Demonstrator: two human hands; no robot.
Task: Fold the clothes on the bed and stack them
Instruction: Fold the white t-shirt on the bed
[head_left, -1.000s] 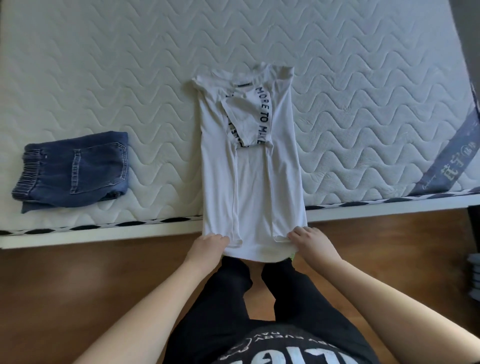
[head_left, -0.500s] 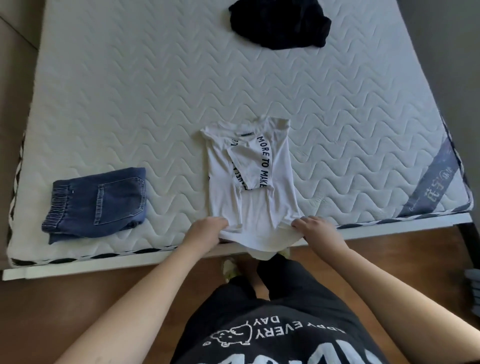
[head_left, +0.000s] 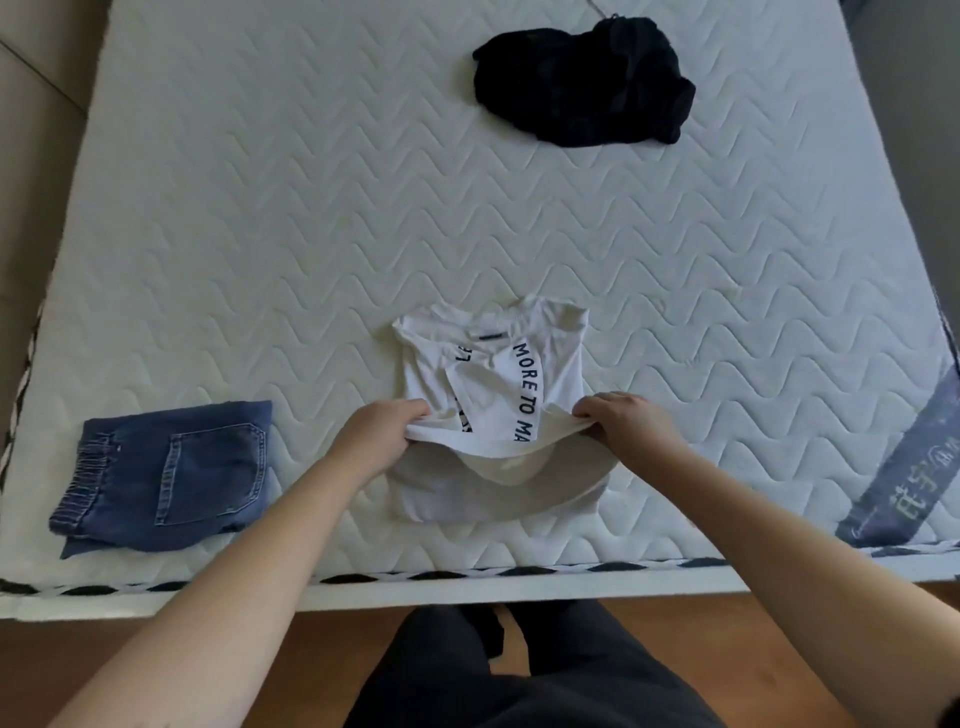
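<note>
A white T-shirt (head_left: 558, 374) with black lettering lies on the mattress (head_left: 311, 234), its sides folded in. My left hand (head_left: 376, 436) pinches the left corner of its bottom hem and my right hand (head_left: 626, 423) pinches the right corner. Both hold the hem lifted and doubled over the shirt's middle, so the lower half arches up from the bed. Folded blue denim shorts (head_left: 166, 475) lie flat to the left, near the bed's front edge. A crumpled black garment (head_left: 582, 83) sits at the far side of the mattress.
The mattress front edge (head_left: 467, 584) runs across the lower view, with wooden floor (head_left: 78, 670) below it. My dark trousers (head_left: 519, 675) stand against the bed. A grey label strip (head_left: 904, 488) crosses the mattress's right corner. A beige wall or floor (head_left: 36, 130) borders the left.
Both hands have carried the shirt's bottom hem up off the bed edge and toward the collar, doubling the shirt over. The view has tilted up, showing the black garment.
</note>
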